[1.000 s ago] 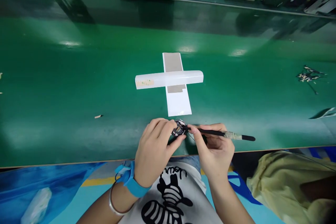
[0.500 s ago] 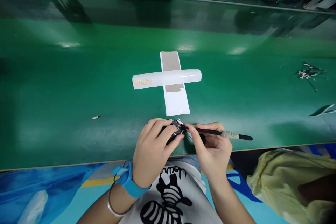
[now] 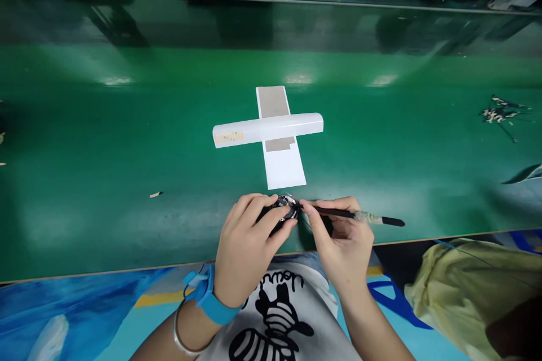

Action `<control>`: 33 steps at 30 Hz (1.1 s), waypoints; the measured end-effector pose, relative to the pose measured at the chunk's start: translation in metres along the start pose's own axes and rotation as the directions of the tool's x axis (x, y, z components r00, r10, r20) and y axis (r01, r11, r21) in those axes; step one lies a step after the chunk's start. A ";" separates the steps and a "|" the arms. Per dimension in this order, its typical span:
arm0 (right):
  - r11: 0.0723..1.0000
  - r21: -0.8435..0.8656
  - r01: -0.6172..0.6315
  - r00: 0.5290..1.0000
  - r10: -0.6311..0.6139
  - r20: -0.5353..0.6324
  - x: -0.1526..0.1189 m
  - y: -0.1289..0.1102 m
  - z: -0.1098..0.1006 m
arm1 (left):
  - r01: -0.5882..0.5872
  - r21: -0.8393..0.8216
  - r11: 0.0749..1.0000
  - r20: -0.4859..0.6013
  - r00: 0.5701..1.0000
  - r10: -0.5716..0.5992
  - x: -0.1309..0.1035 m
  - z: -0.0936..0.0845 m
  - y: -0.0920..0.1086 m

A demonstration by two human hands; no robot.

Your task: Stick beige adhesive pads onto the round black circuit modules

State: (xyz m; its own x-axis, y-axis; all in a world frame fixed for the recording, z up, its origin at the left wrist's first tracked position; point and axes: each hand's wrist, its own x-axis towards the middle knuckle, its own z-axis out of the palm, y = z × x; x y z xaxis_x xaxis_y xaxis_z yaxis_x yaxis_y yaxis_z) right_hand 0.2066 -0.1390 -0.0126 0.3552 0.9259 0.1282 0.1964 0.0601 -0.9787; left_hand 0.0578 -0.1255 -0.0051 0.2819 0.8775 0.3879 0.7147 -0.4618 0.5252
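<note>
Round device (image 3: pixel 292 202), black with pale, shiny parts

One left hand (image 3: pixel 243 245) and one right hand (image 3: pixel 348 242) were in view, with one round device (image 3: pixel 288 201), one slim black tool (image 3: pixel 344 214), two white strips (image 3: pixel 285 169), one blue wristband (image 3: pixel 218 308) and one silver bangle (image 3: pixel 176 331).

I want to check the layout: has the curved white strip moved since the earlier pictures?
No. Against the white sheet lying under it on the green bench, the curved white strip keeps its place; only the view shifted.
</note>
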 end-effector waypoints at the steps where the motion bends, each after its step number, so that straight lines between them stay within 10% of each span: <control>1: 1.000 -0.005 -0.002 1.000 0.002 0.002 0.000 0.000 0.000 | 0.000 0.002 1.000 0.005 1.000 0.000 0.000 0.000 0.000; 25: 0.981 0.195 0.016 0.995 0.004 -0.100 0.006 -0.006 -0.006 | 0.147 -0.016 0.989 -0.001 0.989 -0.147 0.002 -0.015 0.001; 28: 0.948 0.316 0.046 0.977 0.023 -0.211 0.017 -0.010 -0.014 | 0.134 0.056 0.989 -0.070 0.989 -0.130 0.048 -0.041 -0.010; 33: 0.953 0.286 0.098 0.977 -0.038 -0.208 0.037 -0.011 -0.016 | 0.224 0.172 0.959 -0.247 0.953 -0.178 0.196 -0.053 -0.066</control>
State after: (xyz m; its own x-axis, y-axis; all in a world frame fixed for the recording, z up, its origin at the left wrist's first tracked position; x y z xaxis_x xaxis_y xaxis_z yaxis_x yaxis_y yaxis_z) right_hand 0.2323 -0.1116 0.0055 0.5297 0.8254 0.1955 -0.0400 0.2545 -0.9663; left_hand 0.0316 0.0701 0.0767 -0.0167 0.8863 0.4627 0.8589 -0.2242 0.4605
